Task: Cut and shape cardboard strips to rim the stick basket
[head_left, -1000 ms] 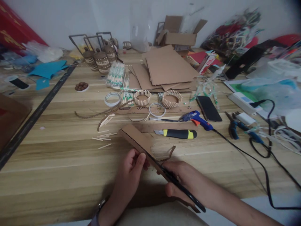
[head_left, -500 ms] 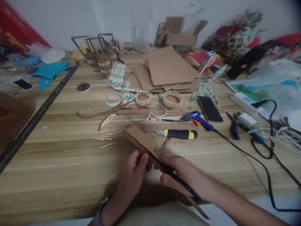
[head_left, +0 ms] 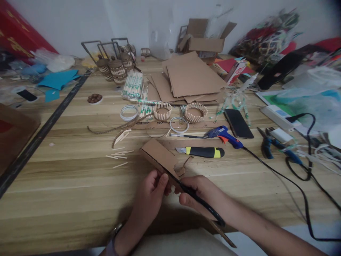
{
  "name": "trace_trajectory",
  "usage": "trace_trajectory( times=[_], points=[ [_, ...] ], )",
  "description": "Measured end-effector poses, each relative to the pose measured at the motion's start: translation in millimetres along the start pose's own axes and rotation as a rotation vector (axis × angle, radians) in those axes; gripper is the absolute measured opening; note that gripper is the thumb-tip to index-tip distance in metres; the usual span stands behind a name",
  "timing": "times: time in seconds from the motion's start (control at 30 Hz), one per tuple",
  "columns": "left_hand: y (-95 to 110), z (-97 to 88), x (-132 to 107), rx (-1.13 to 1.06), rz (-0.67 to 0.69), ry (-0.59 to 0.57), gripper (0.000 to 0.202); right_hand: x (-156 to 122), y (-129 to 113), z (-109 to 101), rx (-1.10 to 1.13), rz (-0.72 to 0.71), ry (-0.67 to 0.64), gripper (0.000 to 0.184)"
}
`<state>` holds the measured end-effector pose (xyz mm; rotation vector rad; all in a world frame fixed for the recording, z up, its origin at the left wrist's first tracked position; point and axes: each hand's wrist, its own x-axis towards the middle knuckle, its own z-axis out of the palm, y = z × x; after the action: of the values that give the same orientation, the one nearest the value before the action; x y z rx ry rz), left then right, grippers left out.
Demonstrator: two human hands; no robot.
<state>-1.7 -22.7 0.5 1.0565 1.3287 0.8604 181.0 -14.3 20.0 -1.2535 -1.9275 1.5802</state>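
Observation:
My left hand (head_left: 152,196) pinches the near edge of a brown cardboard piece (head_left: 160,155) held above the wooden table (head_left: 66,185). Black-handled scissors (head_left: 198,202) sit in my right hand (head_left: 204,196), fingers closed round the handles, and the blades bite into the cardboard just right of my left thumb. A narrow cut strip (head_left: 183,166) curls off the cardboard beside the blades. Both hands are near the table's front edge, close together.
Beyond the hands lie a yellow-black utility knife (head_left: 203,152), a blue glue gun (head_left: 222,135) with a black cable, a phone (head_left: 238,123), pliers (head_left: 274,146), stick rings (head_left: 162,111), tape rolls, loose sticks (head_left: 117,156) and stacked cardboard sheets (head_left: 191,78).
The scissors have advanced further along the cardboard, and the cut strip has curled up and shortened beside the blades. Both hands shifted slightly away from me.

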Motion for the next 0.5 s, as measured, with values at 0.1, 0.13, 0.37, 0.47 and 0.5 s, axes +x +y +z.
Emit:
trace_trajectory(
  times=[0.1, 0.13, 0.37, 0.47, 0.5],
  points=[
    [-2, -0.2, 0, 0.007, -0.003, -0.007, 0.042, -1, 0, -1, -0.038, 0.034, -0.002, 0.073],
    [-2, -1.4, 0, 0.003, -0.006, -0.019, 0.042, -2, -1, -1, -0.049, 0.041, -0.004, 0.074],
    [4, -44.5, 6, -0.127, 0.056, -0.079, 0.056, -11, 5, -11, -0.238, 0.042, -0.002, 0.066],
    [17, -67.2, 13, -0.307, -0.089, -0.077, 0.055, -16, 7, -19, -0.385, -0.058, -0.033, 0.065],
    [22, -72.2, 15, -0.303, -0.146, -0.097, 0.052, -18, 7, -21, -0.441, -0.098, -0.05, 0.064]
  ],
)
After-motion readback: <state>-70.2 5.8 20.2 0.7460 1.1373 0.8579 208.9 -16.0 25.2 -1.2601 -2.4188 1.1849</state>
